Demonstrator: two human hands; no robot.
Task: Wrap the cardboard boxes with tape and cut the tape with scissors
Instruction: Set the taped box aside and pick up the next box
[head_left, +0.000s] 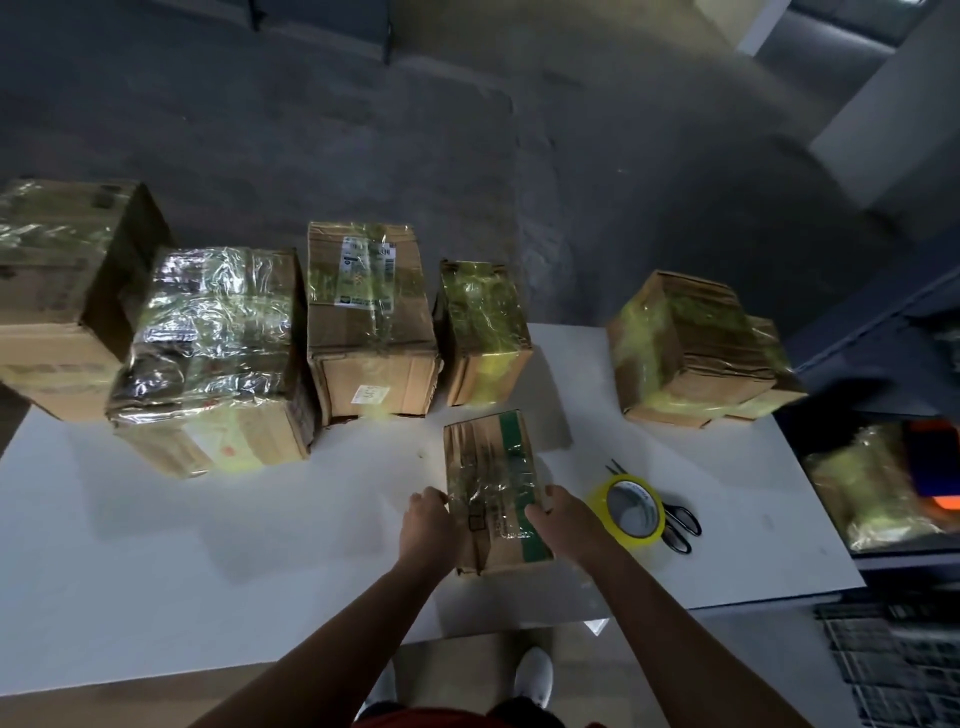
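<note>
A small cardboard box (491, 483) with a green stripe and clear tape over its top stands on the white table (208, 545), near the front edge. My left hand (428, 519) grips its left side. My right hand (561, 517) grips its right side, fingers curled over the top edge. A roll of yellow tape (631, 512) lies flat just right of my right hand. Black-handled scissors (678, 522) lie partly under and behind the roll.
Several taped cardboard boxes stand along the table's far edge: a shiny wrapped one (218, 353), a labelled one (369, 317), a small one (483, 332) and a yellowish one (696, 348). Another wrapped box (867, 483) sits off the table at the right.
</note>
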